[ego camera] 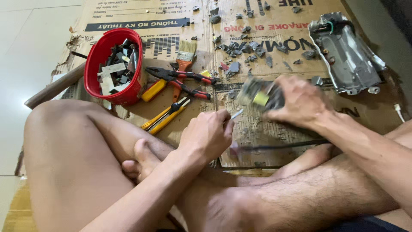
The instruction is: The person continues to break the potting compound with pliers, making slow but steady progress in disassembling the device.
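Flattened brown cardboard sheet (274,133) lies on the floor and carries everything shown; the seated person's crossed bare legs (107,172) fill the foreground.

Grey sheet-metal chassis with wires (347,53) lies at the upper right, its long axis running from upper left to lower right, well apart from both hands.

Round red plastic bowl (101,56) stands at the upper left, tilted toward the viewer and filled with dark and pale broken component pieces (118,64).

Right hand (300,101) is closed over a small blurred grey-and-yellow block-shaped part (259,96), held just above the cardboard near its centre; the part projects to the left of the grip, its long axis roughly left to right.

Left hand (208,133) is fisted around a thin pale metal tool tip (237,114), which points up and to the right toward the part; whether the two touch cannot be told.

Red-and-black-handled pliers (182,81), a wooden-handled paintbrush (185,53) and a yellow-and-black utility knife (165,116) lie between bowl and hands. Dark grey fragments (244,47) are scattered above.
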